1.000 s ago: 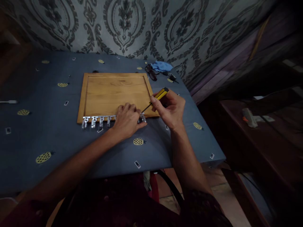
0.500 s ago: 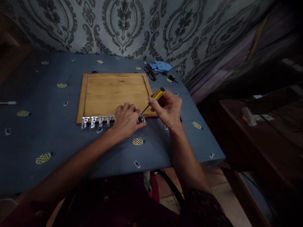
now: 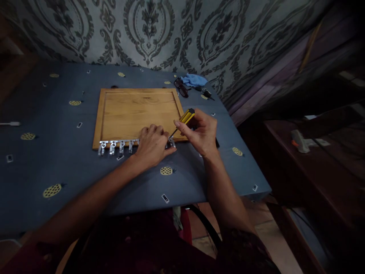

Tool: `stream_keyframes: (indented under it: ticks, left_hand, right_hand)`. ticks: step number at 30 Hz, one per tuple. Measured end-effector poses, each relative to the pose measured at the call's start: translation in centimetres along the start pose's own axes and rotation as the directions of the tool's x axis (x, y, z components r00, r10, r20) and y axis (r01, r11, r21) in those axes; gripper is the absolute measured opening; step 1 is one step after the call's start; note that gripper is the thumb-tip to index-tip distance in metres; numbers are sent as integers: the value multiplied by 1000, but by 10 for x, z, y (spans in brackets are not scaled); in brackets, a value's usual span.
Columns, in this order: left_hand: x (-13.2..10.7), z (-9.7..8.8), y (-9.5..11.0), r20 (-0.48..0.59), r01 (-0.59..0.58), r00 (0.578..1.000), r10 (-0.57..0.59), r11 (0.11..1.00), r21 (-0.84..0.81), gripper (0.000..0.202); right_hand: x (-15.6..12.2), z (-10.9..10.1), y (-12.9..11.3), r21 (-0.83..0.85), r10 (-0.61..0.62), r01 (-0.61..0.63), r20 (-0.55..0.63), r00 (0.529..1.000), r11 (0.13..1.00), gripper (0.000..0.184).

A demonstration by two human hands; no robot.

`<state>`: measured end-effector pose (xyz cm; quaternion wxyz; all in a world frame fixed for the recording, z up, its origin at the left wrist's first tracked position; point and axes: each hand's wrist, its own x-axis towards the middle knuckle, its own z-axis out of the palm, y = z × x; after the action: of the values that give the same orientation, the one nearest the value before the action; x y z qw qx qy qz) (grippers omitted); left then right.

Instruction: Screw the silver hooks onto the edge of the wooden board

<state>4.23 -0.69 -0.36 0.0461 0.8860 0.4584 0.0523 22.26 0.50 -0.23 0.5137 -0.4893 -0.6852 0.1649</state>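
A wooden board (image 3: 137,112) with a raised frame lies flat on the table. Along its near edge runs a metal hook rail (image 3: 117,142), its silver hooks hanging toward me. My left hand (image 3: 152,146) is closed over the rail's right part, fingers on the board and thumb at the near side, hiding some hooks. In my right hand (image 3: 203,131) is a yellow and black screwdriver (image 3: 188,115), gripped by the handle and tilted. Its shaft slopes down left to the rail's right end, beside my left fingers. A screw at the tip is too small to make out.
The table wears a blue pineapple-print cloth (image 3: 94,182). At the far right corner are sunglasses (image 3: 181,87), a blue cloth (image 3: 194,80) and keys (image 3: 205,92). A white cable end (image 3: 14,123) lies at the left. A patterned wall covering (image 3: 159,34) stands behind.
My right hand and the screwdriver handle have shifted slightly left and down, while the tip stays at the rail's right end. The left hand, rail and board have not visibly moved.
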Motion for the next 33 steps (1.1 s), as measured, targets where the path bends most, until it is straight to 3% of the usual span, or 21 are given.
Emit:
stream_keyframes:
  ticks: [16, 24, 33]
  left_hand:
    - [1, 8, -2, -79, -22, 997, 22, 1000, -8, 43]
    - [0, 1, 0, -11, -5, 1000, 5, 1000, -23, 46]
    - [0, 1, 0, -4, -10, 1000, 10, 1000, -22, 47]
  right_hand:
    - [-1, 6, 0, -110, -78, 64, -125, 989, 992, 58]
    - [-1, 3, 14, -93, -92, 65, -329, 940, 994, 44]
    - [-2, 4, 13, -116, -92, 66, -235, 968, 991, 46]
